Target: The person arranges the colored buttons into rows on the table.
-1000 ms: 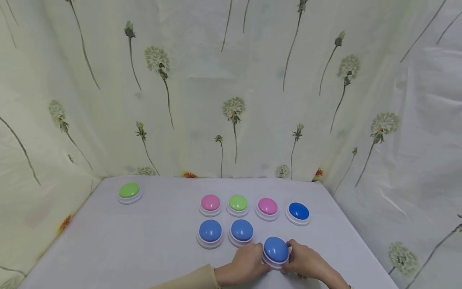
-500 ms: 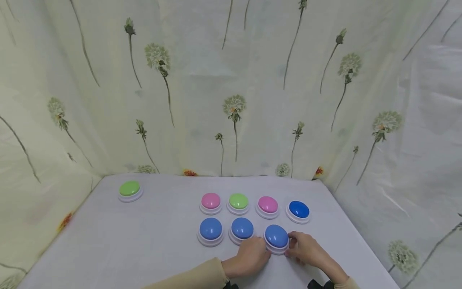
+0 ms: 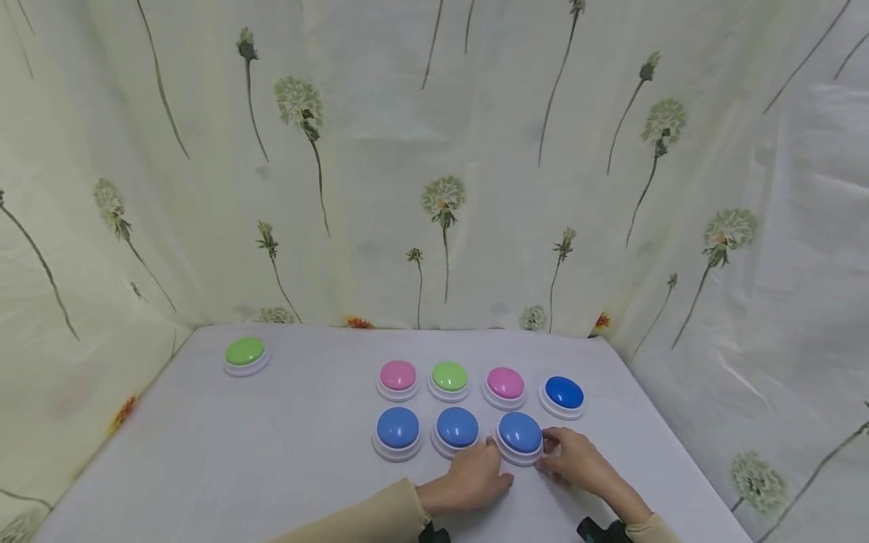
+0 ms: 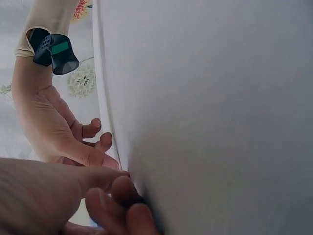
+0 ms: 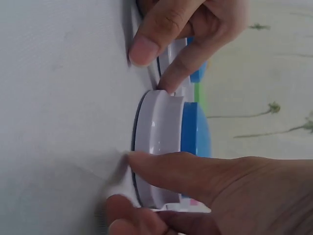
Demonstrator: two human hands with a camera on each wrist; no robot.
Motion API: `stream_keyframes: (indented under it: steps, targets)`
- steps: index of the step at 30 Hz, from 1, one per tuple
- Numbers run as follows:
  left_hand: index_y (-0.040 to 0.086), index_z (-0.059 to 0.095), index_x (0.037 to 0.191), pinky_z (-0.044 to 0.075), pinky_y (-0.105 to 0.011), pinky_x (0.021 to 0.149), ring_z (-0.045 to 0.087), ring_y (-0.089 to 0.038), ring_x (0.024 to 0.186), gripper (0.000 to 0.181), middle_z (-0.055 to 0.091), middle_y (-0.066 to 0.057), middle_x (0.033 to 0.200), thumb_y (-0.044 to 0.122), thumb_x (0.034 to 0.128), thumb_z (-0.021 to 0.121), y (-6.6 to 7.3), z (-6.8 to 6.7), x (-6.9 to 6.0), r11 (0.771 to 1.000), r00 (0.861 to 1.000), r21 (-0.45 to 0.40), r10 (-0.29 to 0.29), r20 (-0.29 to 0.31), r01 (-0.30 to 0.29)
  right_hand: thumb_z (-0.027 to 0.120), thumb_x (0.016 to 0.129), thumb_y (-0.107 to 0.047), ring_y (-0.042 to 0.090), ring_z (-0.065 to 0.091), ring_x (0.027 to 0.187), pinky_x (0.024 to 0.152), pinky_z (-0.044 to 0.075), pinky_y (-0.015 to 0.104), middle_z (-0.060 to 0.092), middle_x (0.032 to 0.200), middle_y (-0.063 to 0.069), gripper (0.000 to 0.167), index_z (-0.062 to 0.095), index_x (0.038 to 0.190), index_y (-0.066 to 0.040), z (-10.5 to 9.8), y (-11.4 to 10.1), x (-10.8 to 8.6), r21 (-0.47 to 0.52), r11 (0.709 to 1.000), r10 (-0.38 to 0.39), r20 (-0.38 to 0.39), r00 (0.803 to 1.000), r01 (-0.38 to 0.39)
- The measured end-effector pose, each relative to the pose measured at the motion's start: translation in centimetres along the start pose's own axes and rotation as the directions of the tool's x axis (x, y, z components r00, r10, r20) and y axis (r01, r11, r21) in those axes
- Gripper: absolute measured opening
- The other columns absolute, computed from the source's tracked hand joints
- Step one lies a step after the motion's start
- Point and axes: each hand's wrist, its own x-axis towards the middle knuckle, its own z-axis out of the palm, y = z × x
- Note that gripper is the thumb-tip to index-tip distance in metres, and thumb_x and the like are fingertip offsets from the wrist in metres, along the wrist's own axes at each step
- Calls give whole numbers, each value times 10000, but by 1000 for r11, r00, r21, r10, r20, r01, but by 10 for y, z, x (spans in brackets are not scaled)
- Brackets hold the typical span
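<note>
A blue push button with a white round base (image 3: 520, 435) stands on the table at the right end of the front row. My right hand (image 3: 577, 461) grips its base from the right; in the right wrist view the thumb lies along the white rim (image 5: 159, 132). From the other side my left hand (image 3: 473, 477) touches the base with its index fingertip, while its thumb is apart from it, over the cloth. Left of it in the same row are a second blue button (image 3: 456, 427), partly behind the left hand, and a third blue button (image 3: 397, 428).
Behind stands a row with a pink button (image 3: 397, 375), a green button (image 3: 449, 375), another pink button (image 3: 505, 383) and a darker blue button (image 3: 564, 393). A lone green button (image 3: 245, 351) sits far left. Flower-printed curtains (image 3: 373, 188) enclose the white table (image 3: 271, 437).
Both hands have slid the blue button away from the person, level with the other two blue buttons. The left thumb has come off its base.
</note>
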Motion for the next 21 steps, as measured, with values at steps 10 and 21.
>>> stream_keyframes:
  steps: [10, 21]
  targets:
    - [6, 485, 1382, 510, -189, 604, 606, -55, 612, 688, 718, -74, 890, 412, 862, 683, -14, -17, -27, 997, 969, -26, 78, 233, -74, 826, 720, -300, 153, 518, 515, 466, 404, 253, 544, 663, 32, 361, 530, 793, -107, 4, -19, -35, -172, 985, 55, 154, 987, -28]
    - [186, 493, 1415, 426, -165, 502, 486, -26, 456, 527, 544, 70, 609, 307, 924, 644, -35, -47, -62, 957, 821, -176, 289, 492, -231, 836, 709, -290, 151, 538, 578, 533, 426, 267, 548, 645, 2, 303, 570, 762, -154, 22, -55, -61, -107, 988, -75, 322, 944, 115]
